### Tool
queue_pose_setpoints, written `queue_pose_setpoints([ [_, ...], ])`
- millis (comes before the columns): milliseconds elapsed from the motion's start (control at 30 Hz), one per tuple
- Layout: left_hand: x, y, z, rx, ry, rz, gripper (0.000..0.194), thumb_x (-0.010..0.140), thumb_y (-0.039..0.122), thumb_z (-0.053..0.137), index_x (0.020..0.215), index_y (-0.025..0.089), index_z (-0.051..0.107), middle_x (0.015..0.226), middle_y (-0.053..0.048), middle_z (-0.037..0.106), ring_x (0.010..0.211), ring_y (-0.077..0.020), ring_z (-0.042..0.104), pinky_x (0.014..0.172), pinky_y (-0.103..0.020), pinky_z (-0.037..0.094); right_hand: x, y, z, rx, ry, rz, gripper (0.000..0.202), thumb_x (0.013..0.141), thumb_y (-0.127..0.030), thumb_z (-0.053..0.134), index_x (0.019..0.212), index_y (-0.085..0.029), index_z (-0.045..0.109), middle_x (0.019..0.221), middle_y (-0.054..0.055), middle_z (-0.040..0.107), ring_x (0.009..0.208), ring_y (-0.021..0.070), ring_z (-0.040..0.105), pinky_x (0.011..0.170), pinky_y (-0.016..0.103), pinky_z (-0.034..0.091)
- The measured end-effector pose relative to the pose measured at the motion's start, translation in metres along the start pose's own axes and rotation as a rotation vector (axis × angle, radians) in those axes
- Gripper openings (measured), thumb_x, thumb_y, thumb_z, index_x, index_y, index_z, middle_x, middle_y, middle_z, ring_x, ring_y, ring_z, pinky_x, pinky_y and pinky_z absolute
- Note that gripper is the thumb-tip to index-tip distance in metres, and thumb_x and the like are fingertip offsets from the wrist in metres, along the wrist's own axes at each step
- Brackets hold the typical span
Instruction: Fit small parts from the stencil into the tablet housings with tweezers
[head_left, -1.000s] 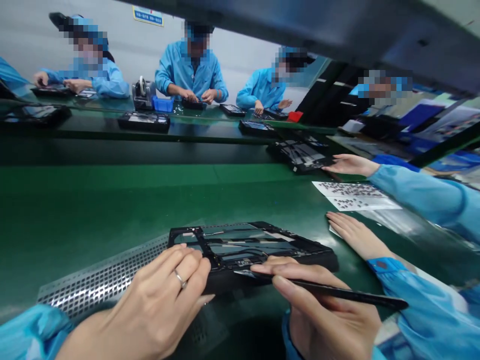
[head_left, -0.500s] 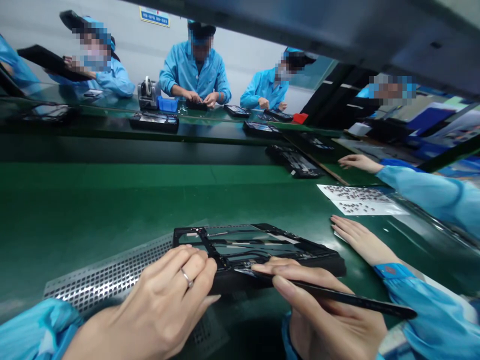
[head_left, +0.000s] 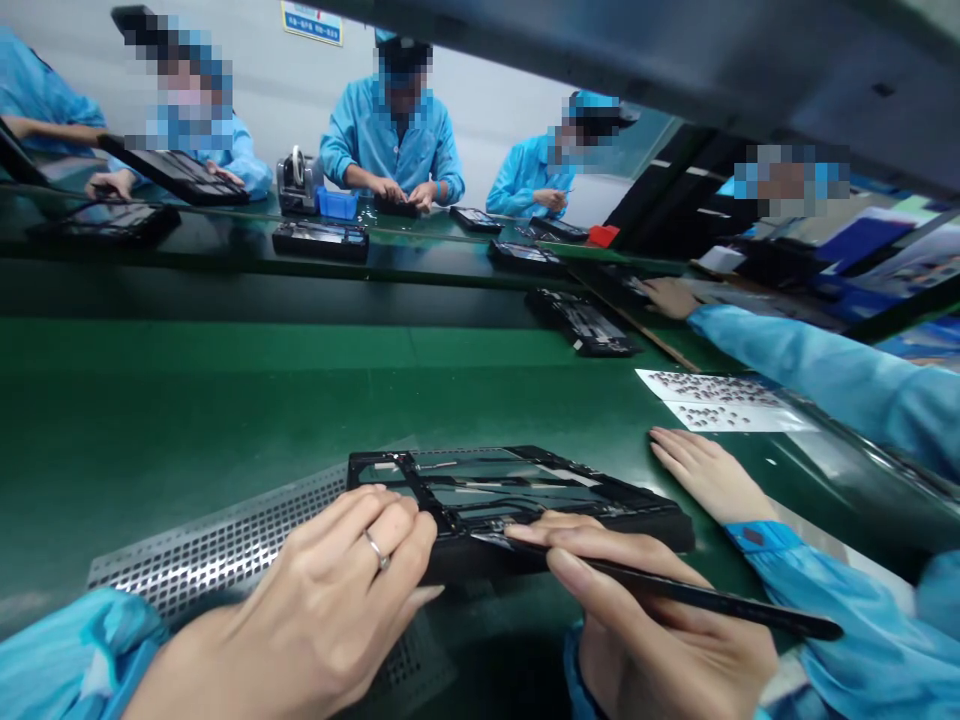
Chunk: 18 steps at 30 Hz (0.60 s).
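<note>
A black rectangular tray (head_left: 652, 525) lies on the green bench in front of me, holding an open electronic device (head_left: 517, 485) with dark cables and small parts. My left hand (head_left: 322, 590), with a ring on one finger, is closed over the tray's near left edge, fingers together; its fingertips are partly hidden. In my right hand (head_left: 660, 610), black tweezers (head_left: 720, 600) are gripped like a pen. Their silver tips touch or hover just over the device's near edge; I cannot tell which. Under the tray and my left wrist lies a clear perforated sheet (head_left: 225, 545) of small dark pieces.
A co-worker's hand (head_left: 705, 470) rests on the bench at my right, and the other reaches to a device at the back. A white sheet with small parts (head_left: 712, 390) lies nearby. Another black tray (head_left: 581, 325) stands farther back. Several people work across the bench.
The co-worker's far arm at right has reached leftward onto a device. Across the bench, a person at left has lowered and tilted a black tray. My hands have barely moved.
</note>
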<state>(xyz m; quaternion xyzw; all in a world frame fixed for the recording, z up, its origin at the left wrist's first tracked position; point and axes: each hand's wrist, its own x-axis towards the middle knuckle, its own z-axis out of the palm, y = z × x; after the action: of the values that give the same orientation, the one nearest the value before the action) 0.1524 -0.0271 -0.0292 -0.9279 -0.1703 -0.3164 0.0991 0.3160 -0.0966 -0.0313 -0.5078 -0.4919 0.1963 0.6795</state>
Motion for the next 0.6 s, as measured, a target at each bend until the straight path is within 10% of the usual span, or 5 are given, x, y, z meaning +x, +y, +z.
queue_pose_setpoints([
  [400,0.001,0.000,-0.001,-0.028,0.017,-0.007,0.029,0.090,0.014,0.028,0.091,0.007,0.056,0.080,-0.008,0.063,0.076,-0.0152,0.060,0.074,-0.025,0.047,-0.003,0.000,-0.001,-0.044,-0.022,-0.042,0.028,0.073,-0.004,0.057,0.080,-0.028,0.068,0.076,-0.005,0.069,0.073,0.0149,0.062,0.074,0.025,0.049],
  [600,0.002,0.000,-0.001,0.009,0.059,-0.020,0.032,0.091,0.015,0.025,0.089,0.008,0.056,0.081,-0.006,0.064,0.076,-0.0149,0.060,0.073,-0.025,0.046,-0.002,-0.007,-0.019,-0.386,-0.330,-0.286,0.029,0.075,-0.012,0.060,0.097,-0.030,0.063,0.090,-0.002,0.068,0.077,0.0195,0.066,0.077,0.031,0.053],
])
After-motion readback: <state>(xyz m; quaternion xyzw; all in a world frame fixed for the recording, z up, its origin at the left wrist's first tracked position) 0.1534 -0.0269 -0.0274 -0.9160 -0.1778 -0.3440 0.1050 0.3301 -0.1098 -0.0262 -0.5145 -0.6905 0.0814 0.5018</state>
